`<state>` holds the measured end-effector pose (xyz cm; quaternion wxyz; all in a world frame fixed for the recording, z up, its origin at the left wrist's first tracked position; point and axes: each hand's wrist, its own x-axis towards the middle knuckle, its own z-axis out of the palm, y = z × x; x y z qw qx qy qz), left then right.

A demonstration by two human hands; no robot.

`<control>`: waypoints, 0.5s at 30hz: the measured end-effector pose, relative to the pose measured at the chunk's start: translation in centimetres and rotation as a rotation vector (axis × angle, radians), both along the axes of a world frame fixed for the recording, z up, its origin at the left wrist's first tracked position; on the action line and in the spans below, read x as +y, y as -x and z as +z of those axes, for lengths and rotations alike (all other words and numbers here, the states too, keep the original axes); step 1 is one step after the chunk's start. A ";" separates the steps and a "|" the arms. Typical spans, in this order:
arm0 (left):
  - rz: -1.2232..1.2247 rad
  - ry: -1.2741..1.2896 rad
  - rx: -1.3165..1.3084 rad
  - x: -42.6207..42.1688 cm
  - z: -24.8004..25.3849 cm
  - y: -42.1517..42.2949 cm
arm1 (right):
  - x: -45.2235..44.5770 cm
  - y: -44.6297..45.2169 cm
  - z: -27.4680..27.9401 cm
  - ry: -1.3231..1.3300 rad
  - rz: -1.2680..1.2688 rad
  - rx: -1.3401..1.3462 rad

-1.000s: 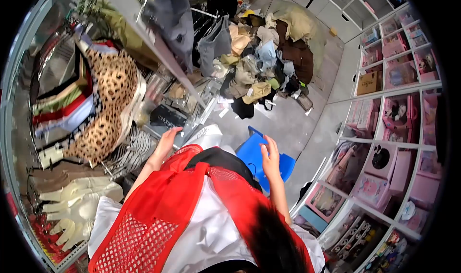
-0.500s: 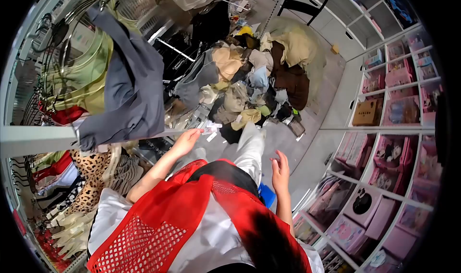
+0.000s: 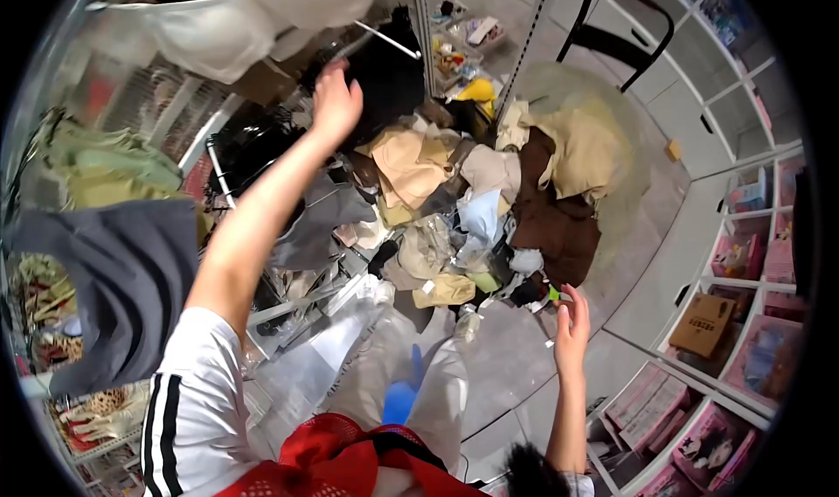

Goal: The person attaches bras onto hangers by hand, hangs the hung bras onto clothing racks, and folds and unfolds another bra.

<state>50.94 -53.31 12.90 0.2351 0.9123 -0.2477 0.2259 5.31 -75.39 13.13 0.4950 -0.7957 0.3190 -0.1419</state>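
My left hand (image 3: pixel 336 104) reaches far forward, its thumb apart from the stretched fingers, whose tips are slightly blurred. It is in front of dark black garments (image 3: pixel 389 73), and I cannot tell whether it touches them. Just above it hang white bras (image 3: pixel 218 38). My right hand (image 3: pixel 572 329) is held over the floor at the right, fingers apart and holding nothing. Between and beyond the hands lies a heap of clothing: a peach piece (image 3: pixel 411 165), a light blue piece (image 3: pixel 481 217), a tan piece (image 3: pixel 444 291) and a dark brown garment (image 3: pixel 551 235).
Grey fabric (image 3: pixel 122 270) hangs from the rack at left. A beige garment (image 3: pixel 590 152) lies on a clear plastic bag. Shelving with pink boxes (image 3: pixel 738 257) and a cardboard box (image 3: pixel 702 324) lines the right. A black-framed step stool (image 3: pixel 625 38) stands behind. Something blue (image 3: pixel 399 403) shows between my legs.
My left hand has moved forward from beside the grey fabric to the black garments. My right hand stays raised at the right. The view has shifted closer to the heap.
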 end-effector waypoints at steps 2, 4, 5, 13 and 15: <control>0.144 -0.171 -0.045 -1.3 -1.6 -6.4 | 0.3 0.8 -3.5 -0.026 0.001 0.078; 0.218 -0.354 0.000 -1.5 -2.6 -10.6 | 1.5 2.4 -7.0 -0.104 -0.027 0.118; 0.153 -0.357 0.088 -1.1 -3.3 -13.7 | 3.1 3.1 -9.5 -0.170 -0.027 0.168; -0.145 -0.342 -0.016 -0.9 -4.2 -11.2 | 7.7 -4.1 -12.0 -0.283 0.140 0.211; -0.176 -0.385 0.029 -1.6 -2.9 -8.0 | 7.2 -6.6 -11.2 -0.263 0.150 0.159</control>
